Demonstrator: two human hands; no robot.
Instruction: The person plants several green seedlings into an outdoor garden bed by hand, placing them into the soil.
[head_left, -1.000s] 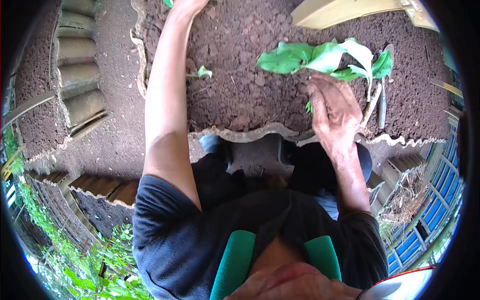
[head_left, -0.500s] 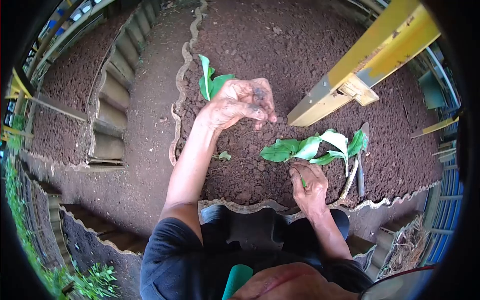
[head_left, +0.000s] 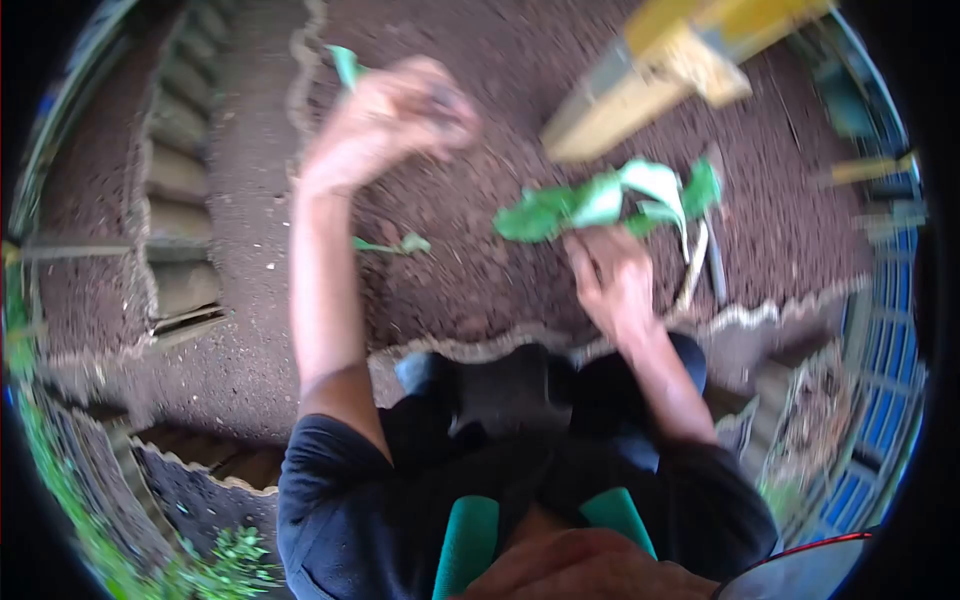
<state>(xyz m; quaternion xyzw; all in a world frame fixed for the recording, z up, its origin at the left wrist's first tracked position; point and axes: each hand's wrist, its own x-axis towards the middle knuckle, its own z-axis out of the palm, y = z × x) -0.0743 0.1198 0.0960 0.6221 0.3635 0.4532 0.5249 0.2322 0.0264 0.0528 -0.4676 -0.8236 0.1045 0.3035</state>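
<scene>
Now our left hand [head_left: 405, 110] hangs blurred over the soil bed [head_left: 460, 295], its fingers curled partway in; we cannot tell whether they pinch anything. Half a second ago it was a little nearer the yellow post [head_left: 620, 95]; since then it has moved toward the bed's left side, so that it hides more of the green leaf [head_left: 347, 65] behind it, leaving mainly the tip to see. Our right hand [head_left: 615, 275] stays low at the near side of the broad-leaved cutting [head_left: 540, 215], fingers slightly bent and just at the leaf bases; we cannot make out whether it grips a stem. The small green sprig we saw against this hand earlier no longer shows there. The cutting keeps its place on the soil, between our right hand and the foot of the post. To its right lie a pale stem [head_left: 693, 270] and, just beside it, a slim dark tool [head_left: 717, 272]. Near our left forearm lies a small leaf [head_left: 414, 243], and wavy edging [head_left: 470, 350] borders the bed.
</scene>
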